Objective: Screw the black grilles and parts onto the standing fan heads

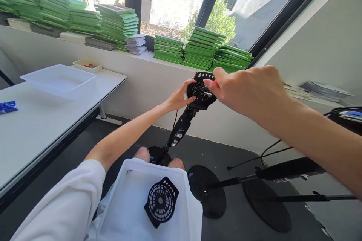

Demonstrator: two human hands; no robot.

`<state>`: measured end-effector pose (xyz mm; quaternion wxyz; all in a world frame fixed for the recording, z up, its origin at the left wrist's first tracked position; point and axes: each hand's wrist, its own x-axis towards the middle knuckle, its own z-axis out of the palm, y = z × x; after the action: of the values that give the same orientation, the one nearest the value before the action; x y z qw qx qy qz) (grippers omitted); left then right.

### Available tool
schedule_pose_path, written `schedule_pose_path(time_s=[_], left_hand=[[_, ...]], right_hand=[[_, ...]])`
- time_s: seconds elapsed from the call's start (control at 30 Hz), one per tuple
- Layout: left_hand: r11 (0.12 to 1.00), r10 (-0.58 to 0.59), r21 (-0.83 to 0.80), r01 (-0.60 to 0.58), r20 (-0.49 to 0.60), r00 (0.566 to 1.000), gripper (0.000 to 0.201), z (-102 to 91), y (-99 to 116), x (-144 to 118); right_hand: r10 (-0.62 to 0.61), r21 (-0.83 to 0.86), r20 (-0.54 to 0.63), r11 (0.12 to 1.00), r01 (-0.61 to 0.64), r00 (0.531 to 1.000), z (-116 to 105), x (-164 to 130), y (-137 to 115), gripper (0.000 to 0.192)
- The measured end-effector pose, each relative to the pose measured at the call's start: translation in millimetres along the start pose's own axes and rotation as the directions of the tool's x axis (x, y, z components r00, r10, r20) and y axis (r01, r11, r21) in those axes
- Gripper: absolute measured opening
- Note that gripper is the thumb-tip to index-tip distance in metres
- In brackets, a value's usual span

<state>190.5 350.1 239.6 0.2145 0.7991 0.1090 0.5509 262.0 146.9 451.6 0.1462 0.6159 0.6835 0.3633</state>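
Ahead of me a black stand fan (181,130) rises from a round base between my knees, its head opened so that the inner parts show. My left hand (180,96) grips the left side of the black fan housing (201,101), with the thumb at the front rim. The fingers of my right hand (240,84) are closed at the housing's right side, near a shiny metal piece (207,93) at its middle. A bit of red shows by these fingers, but what they hold is mostly hidden. A black slotted cover (161,200) lies in the white tray (113,211) on my lap.
At the left, a white table (34,135) carries a translucent bin (60,79) and a small box (87,66). Stacks of green packs (202,49) line the windowsill. More black stands with round bases (207,192) and a loose cable (254,159) are at the right.
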Motion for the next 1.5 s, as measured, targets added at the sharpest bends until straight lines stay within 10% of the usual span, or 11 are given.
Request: schedule_pose_path(time_s=[0.13,0.33,0.5,0.7,0.87,1.07,1.23,1.5], left_hand=[[0.999,-0.030,-0.014,0.030,0.012,0.999,0.063,1.7,-2.5,-3.7],[0.998,-0.062,0.029,0.063,-0.053,0.997,0.030,5.4,8.4,-6.4],[0.995,-0.079,0.048,0.086,-0.117,0.990,0.027,8.3,13.1,-5.0],[0.990,-0.123,0.052,0.129,-0.106,0.987,0.030,11.5,14.9,-3.9],[0.993,-0.108,0.032,0.113,-0.121,0.987,0.033,14.4,12.4,-6.3],[0.991,-0.128,0.014,0.131,-0.110,0.986,0.031,16.0,12.3,-6.9],[0.992,-0.117,0.041,0.123,-0.110,0.987,0.029,14.8,12.9,-7.5],[0.993,-0.113,0.028,0.117,-0.114,0.987,0.030,14.8,11.6,-7.2]], right_hand=[[-0.124,0.141,0.093,0.984,0.110,0.988,3.2,2.0,1.7,0.049],[0.108,0.063,0.001,0.992,-0.107,0.994,3.1,-1.3,-0.8,0.058],[-0.119,0.278,-0.008,0.953,0.116,0.993,20.9,0.8,6.8,0.047],[0.135,0.019,-0.006,0.991,-0.135,0.991,9.0,-1.2,-2.2,0.059],[-0.035,0.212,0.091,0.977,0.016,0.995,6.7,2.7,0.4,0.049],[0.123,0.046,-0.030,0.992,-0.121,0.992,4.7,-0.6,-1.4,0.063],[-0.074,0.204,0.068,0.977,0.058,0.995,6.5,-1.2,1.0,0.053],[-0.041,0.159,0.067,0.987,0.030,0.997,7.3,-3.6,-4.4,0.050]])
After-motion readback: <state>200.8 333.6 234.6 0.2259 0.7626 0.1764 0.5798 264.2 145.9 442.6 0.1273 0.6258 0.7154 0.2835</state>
